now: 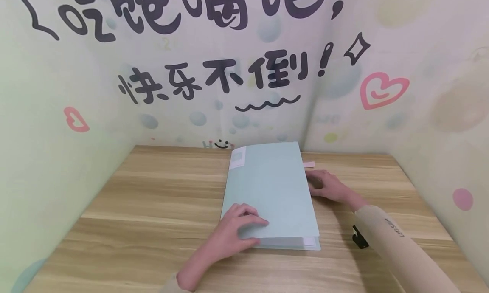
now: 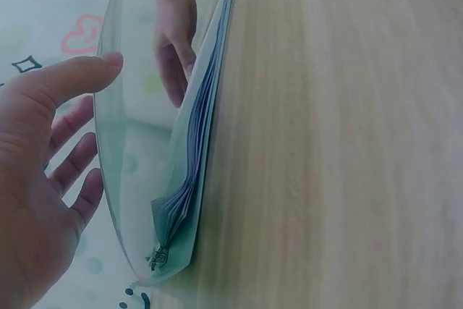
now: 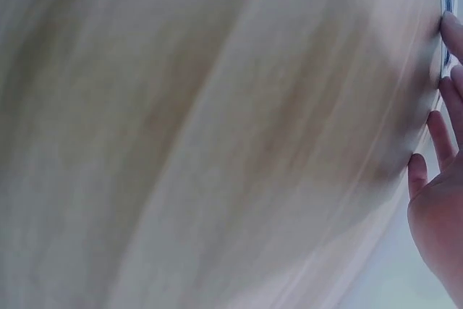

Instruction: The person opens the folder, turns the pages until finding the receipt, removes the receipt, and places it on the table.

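Observation:
A pale blue file folder (image 1: 271, 187) lies on the wooden table with its cover down over a stack of papers (image 2: 195, 139). The left wrist view shows the cover standing slightly apart from the papers, and a small metal clip (image 2: 158, 257) near the spine end. My left hand (image 1: 232, 229) is at the folder's lower left corner, fingers spread over the cover and the thumb near its bottom edge. At the right edge is my right hand (image 1: 331, 187), its fingertips (image 3: 417, 166) low by the table; part of them is hidden by the folder.
A pink tab (image 1: 309, 164) sticks out from the folder's right side. A small black object (image 1: 360, 237) shows beside my right sleeve (image 1: 397, 246). Behind the wooden table (image 1: 153, 199) stands a printed wall (image 1: 183, 123), with more wall at both sides.

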Available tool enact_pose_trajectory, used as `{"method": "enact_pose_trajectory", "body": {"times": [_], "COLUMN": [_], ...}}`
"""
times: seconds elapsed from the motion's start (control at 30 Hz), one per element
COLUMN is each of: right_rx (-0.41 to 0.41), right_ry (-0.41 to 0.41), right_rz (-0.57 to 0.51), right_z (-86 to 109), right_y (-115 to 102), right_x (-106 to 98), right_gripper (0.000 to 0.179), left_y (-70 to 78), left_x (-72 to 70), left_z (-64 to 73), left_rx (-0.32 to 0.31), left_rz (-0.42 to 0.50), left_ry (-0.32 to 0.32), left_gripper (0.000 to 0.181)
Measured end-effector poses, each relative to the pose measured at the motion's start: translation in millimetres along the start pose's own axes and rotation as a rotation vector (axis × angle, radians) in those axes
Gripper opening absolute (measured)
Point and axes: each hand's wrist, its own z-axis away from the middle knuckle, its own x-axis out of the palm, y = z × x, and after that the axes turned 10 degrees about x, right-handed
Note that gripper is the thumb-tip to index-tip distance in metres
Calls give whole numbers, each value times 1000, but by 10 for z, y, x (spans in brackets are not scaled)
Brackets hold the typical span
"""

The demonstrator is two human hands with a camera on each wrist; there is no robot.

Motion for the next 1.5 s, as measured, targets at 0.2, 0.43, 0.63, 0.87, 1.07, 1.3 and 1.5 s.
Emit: {"method": "enact_pose_trajectory", "body": {"times": [0.2, 0.43, 0.63, 0.87, 1.07, 1.3, 1.5], "right_rx": [52, 11, 11, 6, -19, -5, -12], "right_ry": [-40, -71, -70, -73, -64, -65, -67], "right_rz": [6, 30, 72, 82, 94, 94, 103], "right_z": [6, -1, 8, 7, 9, 21, 18], "right_y": [-17, -24, 4, -34, -63, -71, -69], "right_x": [-3, -28, -24, -38, -33, -29, -23], "right_gripper": [57, 51, 50, 53, 53, 53, 54], "left_y": [2, -22, -54, -99, -104, -113, -65], "left_x": [-100, -262, -359, -448, -543, -642, -839], "left_z": [90, 209, 307, 412, 550, 615, 559], "left_rx": [-28, 23, 115, 131, 44, 9, 64], "left_rz": [100, 209, 175, 188, 250, 285, 299], "left_ry": [102, 221, 313, 395, 485, 581, 670], "left_gripper": [38, 45, 49, 50, 51, 51, 53]}}
